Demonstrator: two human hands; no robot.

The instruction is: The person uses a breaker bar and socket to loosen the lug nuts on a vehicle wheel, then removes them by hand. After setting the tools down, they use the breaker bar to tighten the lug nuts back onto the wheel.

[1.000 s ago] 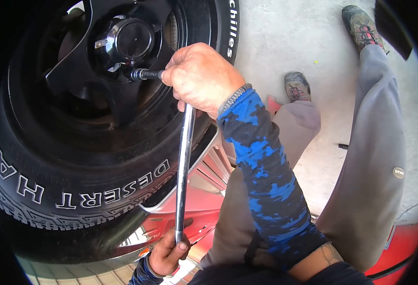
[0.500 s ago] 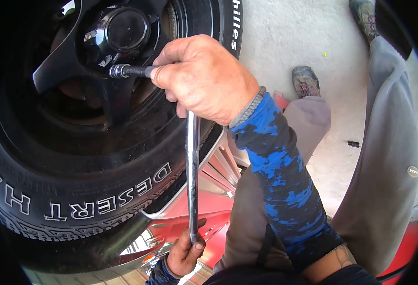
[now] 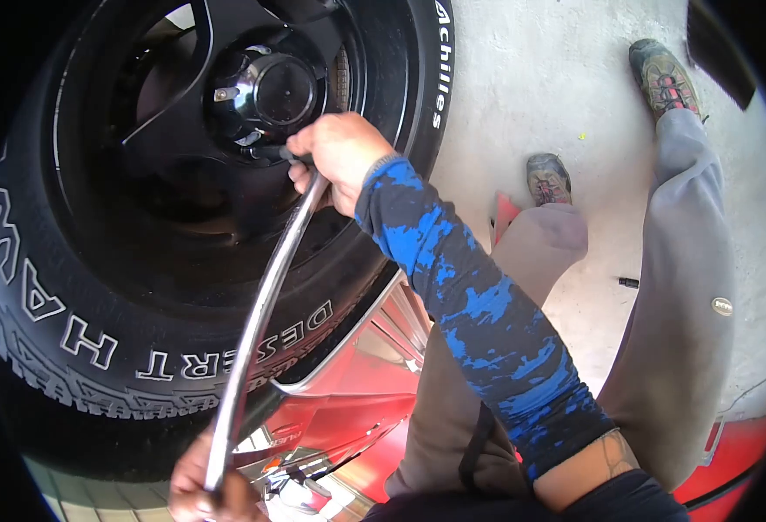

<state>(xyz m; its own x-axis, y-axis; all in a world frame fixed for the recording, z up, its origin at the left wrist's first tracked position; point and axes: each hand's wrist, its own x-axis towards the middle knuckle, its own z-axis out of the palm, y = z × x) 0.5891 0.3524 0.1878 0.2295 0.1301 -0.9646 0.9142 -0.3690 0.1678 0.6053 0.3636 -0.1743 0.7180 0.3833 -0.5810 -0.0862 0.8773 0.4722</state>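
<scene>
Head view: right hand [image 3: 335, 152] clamped round the top bend of a chrome lug wrench [image 3: 257, 331], close against the black wheel hub [image 3: 279, 87]. Left hand [image 3: 200, 489] closed on the wrench's lower end, at the bottom edge, below the lettered tyre [image 3: 96, 339]. Grey-trousered legs [image 3: 679, 287] over the concrete floor [image 3: 522, 78], right.

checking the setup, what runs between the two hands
Head view: the chrome wrench handle runs from the right hand down to the left hand, across the tire sidewall.

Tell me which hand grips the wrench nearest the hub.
The right hand, blue-sleeved, at the bend of the wrench; the left hand holds its lower end.
</scene>
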